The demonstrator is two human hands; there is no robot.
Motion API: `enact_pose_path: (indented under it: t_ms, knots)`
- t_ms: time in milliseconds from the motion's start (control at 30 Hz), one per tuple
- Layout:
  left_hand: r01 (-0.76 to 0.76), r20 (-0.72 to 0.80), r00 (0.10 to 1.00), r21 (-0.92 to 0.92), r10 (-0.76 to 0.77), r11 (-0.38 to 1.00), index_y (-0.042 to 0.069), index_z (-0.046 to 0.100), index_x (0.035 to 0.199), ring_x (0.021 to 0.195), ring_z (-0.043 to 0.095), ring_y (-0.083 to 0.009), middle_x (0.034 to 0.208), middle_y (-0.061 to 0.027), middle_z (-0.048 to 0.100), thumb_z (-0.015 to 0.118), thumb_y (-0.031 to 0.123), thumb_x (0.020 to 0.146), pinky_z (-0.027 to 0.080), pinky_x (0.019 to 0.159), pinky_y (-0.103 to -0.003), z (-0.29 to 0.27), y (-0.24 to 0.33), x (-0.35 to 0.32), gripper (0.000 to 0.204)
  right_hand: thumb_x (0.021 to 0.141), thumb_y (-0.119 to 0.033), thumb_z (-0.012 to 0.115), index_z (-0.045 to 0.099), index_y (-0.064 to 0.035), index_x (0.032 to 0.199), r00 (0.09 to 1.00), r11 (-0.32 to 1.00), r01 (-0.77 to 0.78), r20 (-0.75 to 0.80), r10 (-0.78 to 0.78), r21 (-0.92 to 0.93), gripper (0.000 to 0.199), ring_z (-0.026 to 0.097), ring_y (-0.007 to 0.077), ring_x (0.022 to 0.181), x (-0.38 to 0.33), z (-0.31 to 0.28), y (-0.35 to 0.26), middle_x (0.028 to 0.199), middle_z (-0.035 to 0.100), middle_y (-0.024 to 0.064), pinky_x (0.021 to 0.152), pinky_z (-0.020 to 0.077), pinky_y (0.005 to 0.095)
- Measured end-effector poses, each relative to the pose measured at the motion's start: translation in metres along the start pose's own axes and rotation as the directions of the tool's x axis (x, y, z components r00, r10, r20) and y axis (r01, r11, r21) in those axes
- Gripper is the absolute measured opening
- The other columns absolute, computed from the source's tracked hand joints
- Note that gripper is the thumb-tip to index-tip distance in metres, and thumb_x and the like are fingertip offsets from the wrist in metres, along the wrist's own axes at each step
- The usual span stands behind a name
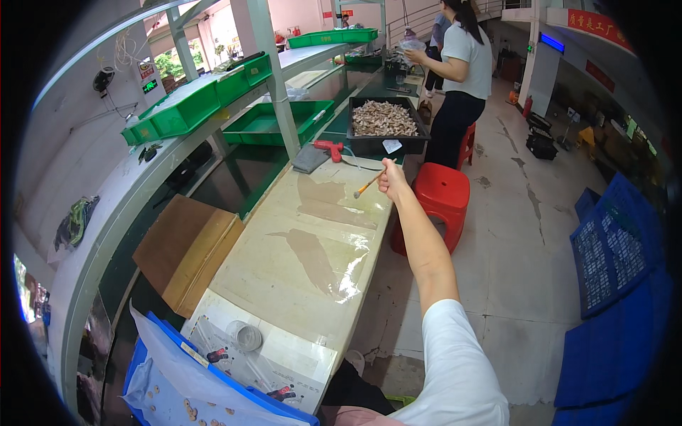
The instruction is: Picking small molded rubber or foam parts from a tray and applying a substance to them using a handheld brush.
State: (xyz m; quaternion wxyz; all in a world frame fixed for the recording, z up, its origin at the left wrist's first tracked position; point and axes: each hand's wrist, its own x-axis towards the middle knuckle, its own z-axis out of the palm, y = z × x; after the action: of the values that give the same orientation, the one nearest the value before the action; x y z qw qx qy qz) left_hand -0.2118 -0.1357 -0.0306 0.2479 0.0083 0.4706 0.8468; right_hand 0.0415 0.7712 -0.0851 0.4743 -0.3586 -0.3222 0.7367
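My right hand reaches far forward over the right edge of a cream-coloured worktop. Its fingers are closed around a small brush with a wooden handle, and the bristle end points left and down over the worktop. Brownish patches and shiny, wet-looking streaks mark that surface. Beyond the hand lie a red glue gun and a folded grey cloth. A clear round jar stands at the near end on a printed sheet. My left hand is out of view.
A black tray of small tan pieces is at the far end. Red stools stand at right, near a person in a white shirt. Green trays line the left shelf; a blue crate and cardboard box are nearer.
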Motion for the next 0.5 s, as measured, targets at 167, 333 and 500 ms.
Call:
enact_pose_path:
  t_ms: [167,333,500]
  knots:
    - [-0.025,-0.007,1.000,0.020,0.025,0.999,0.006,0.060,0.089,0.078,0.052,-0.0204,0.093,-0.0105,0.058,0.058,0.010,0.079,0.043,0.070,-0.030,0.015,-0.001,-0.003,0.011,0.085,-0.033,0.044,0.034,-0.0146,0.065,1.000,1.000,-0.015,0.008,0.015,-0.013,0.029,0.025,0.0068,0.034,0.018,0.011,-0.008,0.045,0.028,-0.0041,0.031,0.0184,0.0224]
    - [-0.056,-0.062,0.996,0.039,0.058,0.998,0.005,0.060,0.088,0.077,0.051,-0.0195,0.091,-0.0100,0.058,0.059,0.009,0.078,0.043,0.068,-0.029,0.009,-0.001,-0.003,0.010,0.086,-0.033,0.043,0.035,-0.0154,0.067,1.000,1.000,0.013,0.003,-0.012,-0.024,0.027,0.025,0.0057,0.034,0.026,0.012,-0.009,0.045,0.028,-0.0051,0.032,0.0189,0.0222]
    - [-0.046,-0.022,0.999,0.039,0.047,0.998,0.005,0.058,0.090,0.075,0.050,-0.0183,0.090,-0.0092,0.057,0.059,0.009,0.079,0.042,0.067,-0.028,0.013,-0.003,-0.002,0.012,0.085,-0.034,0.045,0.035,-0.0160,0.067,1.000,1.000,0.005,-0.016,-0.005,0.008,0.028,0.025,0.0058,0.035,0.008,0.015,0.007,0.044,0.026,-0.0060,0.032,0.0191,0.0222]
